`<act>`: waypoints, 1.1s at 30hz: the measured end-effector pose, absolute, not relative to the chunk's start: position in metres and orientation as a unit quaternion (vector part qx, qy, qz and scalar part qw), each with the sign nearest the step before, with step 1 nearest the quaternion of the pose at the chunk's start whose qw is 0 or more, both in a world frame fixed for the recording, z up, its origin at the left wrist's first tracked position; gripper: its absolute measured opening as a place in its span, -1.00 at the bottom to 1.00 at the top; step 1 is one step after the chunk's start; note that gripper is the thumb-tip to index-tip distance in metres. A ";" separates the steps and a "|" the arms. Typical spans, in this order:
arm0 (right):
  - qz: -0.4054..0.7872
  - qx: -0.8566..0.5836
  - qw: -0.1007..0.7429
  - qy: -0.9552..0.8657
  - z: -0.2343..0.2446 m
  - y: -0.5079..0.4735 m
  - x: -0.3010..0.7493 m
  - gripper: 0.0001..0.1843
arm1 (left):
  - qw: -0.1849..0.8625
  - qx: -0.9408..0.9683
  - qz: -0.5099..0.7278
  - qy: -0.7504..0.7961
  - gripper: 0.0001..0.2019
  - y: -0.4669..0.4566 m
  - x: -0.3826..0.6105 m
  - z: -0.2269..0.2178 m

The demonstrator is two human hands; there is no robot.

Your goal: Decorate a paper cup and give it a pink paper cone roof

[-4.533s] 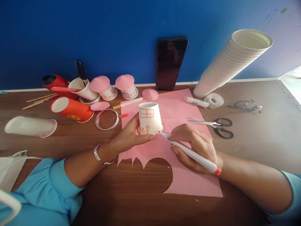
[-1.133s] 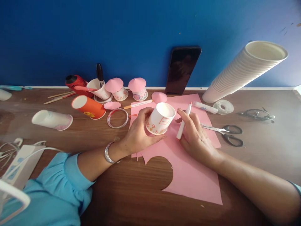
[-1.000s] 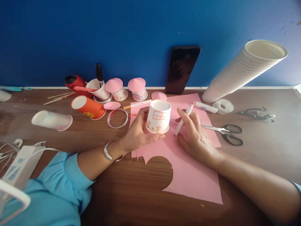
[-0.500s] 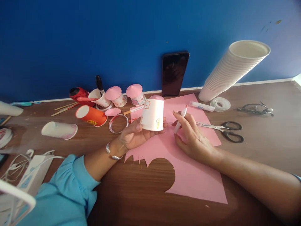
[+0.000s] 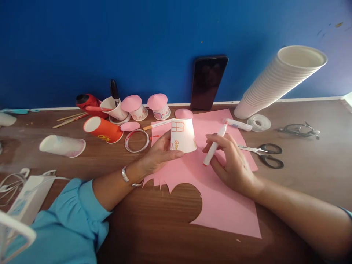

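My left hand [image 5: 158, 156] grips an upturned white paper cup [image 5: 183, 137] just above the pink paper sheet [image 5: 220, 198]. An orange window and small flowers are drawn on the cup's side. Beside it, my right hand [image 5: 233, 163] is closed around a white marker [image 5: 214, 146], which points up and away from the cup and does not touch it. A cut-out pink circle [image 5: 183, 113] lies just behind the cup.
Two finished cups with pink caps [image 5: 137, 108] stand near the blue wall, by an orange cup [image 5: 103, 129] and a tape ring [image 5: 136, 140]. Scissors [image 5: 264, 154], a glue stick [image 5: 238, 124], a tape roll [image 5: 258, 123], a leaning cup stack [image 5: 277, 82] and a phone [image 5: 209, 82] sit right and behind.
The marker tip was against the cup's lower edge; my right hand has since pulled it away and turned it upward. My left hand turned and tilted the cup, now upright with the window facing me.
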State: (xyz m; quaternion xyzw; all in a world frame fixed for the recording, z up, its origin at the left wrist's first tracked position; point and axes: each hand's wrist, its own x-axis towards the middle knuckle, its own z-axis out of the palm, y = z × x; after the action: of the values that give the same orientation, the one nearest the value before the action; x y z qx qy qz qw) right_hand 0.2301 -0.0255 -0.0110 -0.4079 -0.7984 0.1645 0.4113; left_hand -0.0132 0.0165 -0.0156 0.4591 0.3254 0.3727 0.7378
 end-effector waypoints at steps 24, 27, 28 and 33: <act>0.250 -0.312 0.438 -0.805 0.019 -0.041 0.233 -0.70 | 0.626 0.584 0.348 0.382 -0.30 0.007 -0.002 -0.001; 0.246 -0.308 0.432 -0.811 0.021 -0.041 0.231 -0.73 | 0.663 0.555 0.337 0.372 -0.31 0.007 -0.003 -0.002; 0.241 -0.311 0.434 -0.811 0.022 -0.041 0.231 -0.74 | 0.677 0.544 0.336 0.364 -0.32 0.007 -0.004 -0.002; 0.215 -0.323 0.438 -0.811 0.020 -0.041 0.230 -0.76 | 0.710 0.518 0.335 0.340 -0.35 0.010 -0.007 -0.005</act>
State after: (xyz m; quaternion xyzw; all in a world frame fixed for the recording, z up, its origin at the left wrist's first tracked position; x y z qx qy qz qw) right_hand 0.2297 -0.0409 0.0204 -0.3226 -0.8109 0.2150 0.4384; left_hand -0.0066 0.0102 -0.0046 0.5179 0.3398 0.3354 0.7098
